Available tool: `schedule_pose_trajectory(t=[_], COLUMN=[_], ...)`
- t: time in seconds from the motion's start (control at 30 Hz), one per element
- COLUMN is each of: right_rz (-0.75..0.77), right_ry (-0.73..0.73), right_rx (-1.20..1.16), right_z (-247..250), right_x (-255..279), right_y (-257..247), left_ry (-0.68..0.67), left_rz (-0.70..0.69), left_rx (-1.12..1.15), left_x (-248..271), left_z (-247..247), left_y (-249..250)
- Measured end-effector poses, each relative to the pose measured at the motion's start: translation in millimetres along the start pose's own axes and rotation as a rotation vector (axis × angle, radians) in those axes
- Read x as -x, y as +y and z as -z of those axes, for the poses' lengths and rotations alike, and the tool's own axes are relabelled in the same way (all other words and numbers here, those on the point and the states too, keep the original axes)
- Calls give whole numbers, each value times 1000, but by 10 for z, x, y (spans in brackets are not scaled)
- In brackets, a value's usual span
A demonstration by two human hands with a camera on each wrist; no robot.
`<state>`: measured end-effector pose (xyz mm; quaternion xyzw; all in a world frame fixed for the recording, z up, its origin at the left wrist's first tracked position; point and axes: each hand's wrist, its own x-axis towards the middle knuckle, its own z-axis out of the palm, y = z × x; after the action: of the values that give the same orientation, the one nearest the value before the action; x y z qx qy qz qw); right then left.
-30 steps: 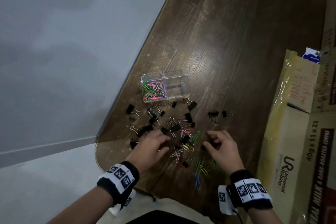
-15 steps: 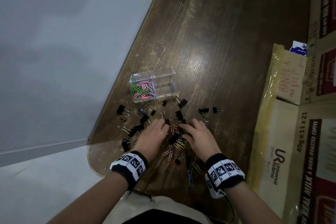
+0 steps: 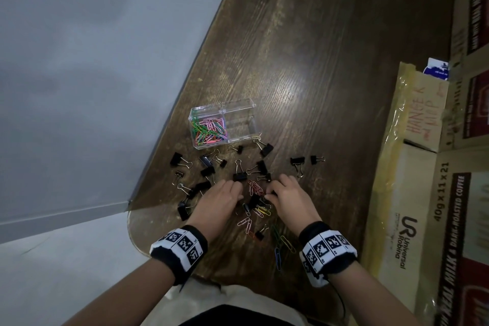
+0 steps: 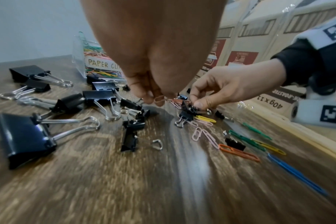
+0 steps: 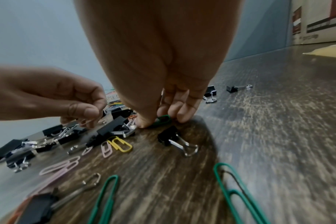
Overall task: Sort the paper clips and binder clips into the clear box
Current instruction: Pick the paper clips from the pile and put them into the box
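Observation:
The clear box (image 3: 223,124) stands on the wooden table (image 3: 304,74); its left compartment holds coloured paper clips (image 3: 210,130) and nothing shows in the right one. Black binder clips (image 3: 239,176) and loose paper clips (image 3: 262,212) lie scattered in front of it. My left hand (image 3: 238,193) pinches a pink paper clip (image 4: 159,99) just above the pile. My right hand (image 3: 268,193) pinches a green paper clip (image 5: 163,119) against the table, thumb and fingers curled round it. The two hands are nearly touching over the pile's middle.
Taped cardboard boxes (image 3: 423,193) wall off the table's right side. The table's left edge (image 3: 169,145) runs diagonally close to the clear box, with grey floor beyond. Two binder clips (image 3: 297,161) lie apart at the right. More paper clips (image 3: 277,257) lie near my right wrist.
My right hand has moved left into the middle of the pile, and my left hand has reached forward to meet it. Both now pinch paper clips.

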<state>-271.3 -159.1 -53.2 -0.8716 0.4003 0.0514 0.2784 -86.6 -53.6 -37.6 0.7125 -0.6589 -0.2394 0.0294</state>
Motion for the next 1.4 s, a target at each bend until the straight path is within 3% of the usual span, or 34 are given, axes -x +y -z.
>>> schedule_pose_trajectory(t=[0.1,0.23,0.4,0.6,0.67,0.87,1.07,1.27,1.4], right_rz=[-42,-108,-236,-401,-395,-240,-199,-121,-110], right_ry=[-7,-23,-27,-211,-217,-35,-12,8,39], right_rx=[-27,-83,-335,-413,-409,-288,-255,-179,-149], right_z=[8,57,208,193,101,-127,-144,-171,-148], right_x=[41,82,232,444,497,528,504,485,454], right_y=[18,51,102,22,-53,-188,-192,-220,-268], left_ry=[-48,-175,-212,-237,-243,-255,-120,77,119], left_rz=[-77,-128,-190,-231,-214,-252,-235,-62,51], left_rx=[71,-10,-114,-206,-220,-119,-19,179,288], left_x=[-90,-333,-439,-402,-376,-277,-179,-155,-45], left_z=[120,235,289,239,236,166,-14,-84,13], left_y=[44,106,143,169,198,106,-72,-149,-126])
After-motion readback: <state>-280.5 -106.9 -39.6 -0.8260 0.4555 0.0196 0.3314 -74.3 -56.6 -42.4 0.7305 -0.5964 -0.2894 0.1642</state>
